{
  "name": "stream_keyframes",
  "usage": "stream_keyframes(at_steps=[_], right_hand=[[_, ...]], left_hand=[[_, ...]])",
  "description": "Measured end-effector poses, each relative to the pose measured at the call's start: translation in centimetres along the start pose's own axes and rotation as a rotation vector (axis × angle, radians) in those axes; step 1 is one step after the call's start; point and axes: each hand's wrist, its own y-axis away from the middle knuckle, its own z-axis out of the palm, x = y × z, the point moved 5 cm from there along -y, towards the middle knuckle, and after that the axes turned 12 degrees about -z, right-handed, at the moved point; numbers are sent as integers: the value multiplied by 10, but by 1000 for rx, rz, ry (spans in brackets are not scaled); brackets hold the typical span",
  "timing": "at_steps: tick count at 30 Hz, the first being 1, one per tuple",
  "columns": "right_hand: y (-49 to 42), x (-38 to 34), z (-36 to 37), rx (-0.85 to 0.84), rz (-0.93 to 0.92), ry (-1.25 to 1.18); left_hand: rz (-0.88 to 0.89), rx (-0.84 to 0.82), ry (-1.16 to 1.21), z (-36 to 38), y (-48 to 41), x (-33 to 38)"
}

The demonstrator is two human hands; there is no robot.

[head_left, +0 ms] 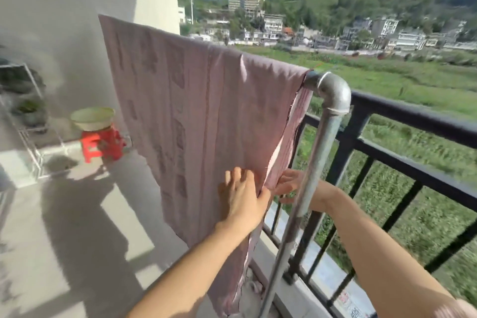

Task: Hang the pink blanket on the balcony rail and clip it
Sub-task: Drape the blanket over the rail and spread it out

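The pink blanket [196, 111] hangs folded over a grey metal pipe rail [333, 90], with its near side falling toward the balcony floor. My left hand [242, 193] lies on the near side of the cloth close to its right edge, fingers spread and thumb at the edge. My right hand [289, 183] reaches behind that edge, between the blanket and the pipe's upright post [309, 175]. The post and the cloth partly hide it, so its grip is unclear. No clip is in view.
A black balcony railing [413, 121] runs along the right, just past the pipe. At the left stand a red plastic stool [102, 146] with a basin [91, 117] on it and a white wire rack [28, 116] with plants. Sunlit concrete floor [77, 240] stretches below.
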Motion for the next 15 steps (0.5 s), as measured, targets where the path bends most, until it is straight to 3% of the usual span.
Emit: stream_keyframes(at_steps=[2, 4, 11, 15], right_hand=[[4, -3, 4, -58, -13, 56], [5, -7, -1, 17, -42, 119], [5, -28, 0, 132, -238, 103], [17, -26, -19, 147, -250, 210]], left_hand=[[16, -77, -29, 1, 3, 2], [24, -114, 55, -3, 11, 7], [-94, -106, 70, -23, 34, 15], [-198, -82, 105, -35, 52, 23]])
